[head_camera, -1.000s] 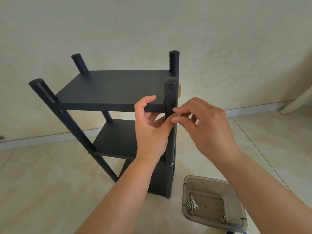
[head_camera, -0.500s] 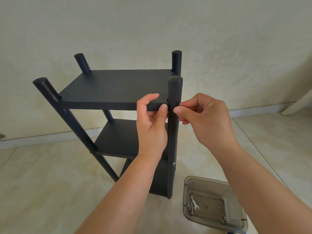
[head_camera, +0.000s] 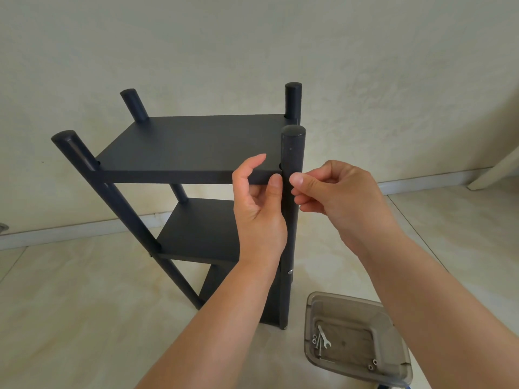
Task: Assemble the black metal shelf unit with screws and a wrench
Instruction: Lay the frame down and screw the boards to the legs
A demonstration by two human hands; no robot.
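While the black shelf unit [head_camera: 196,153] stands upright on the floor, its near-right post [head_camera: 292,164] is flanked at top-shelf level. Left hand [head_camera: 258,211]: fingers loosely curled, thumb pressed to the post. Right hand [head_camera: 334,195]: fingertips pinched against the post; contents can't be told. Wrench [head_camera: 324,339] and screws lie in the plastic tray [head_camera: 393,332].

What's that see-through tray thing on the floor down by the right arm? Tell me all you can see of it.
The tray is a shallow, smoky-clear container, plastic by the look, rectangular with rounded corners and a raised rim around a sunken middle. It lies flat on the pale floor, right of the shelf unit's near leg and apart from it. Inside lie a small silver wrench, a long screw and a few small washer-like rings. Neither hand touches it; its lower right edge is cut off by the frame.
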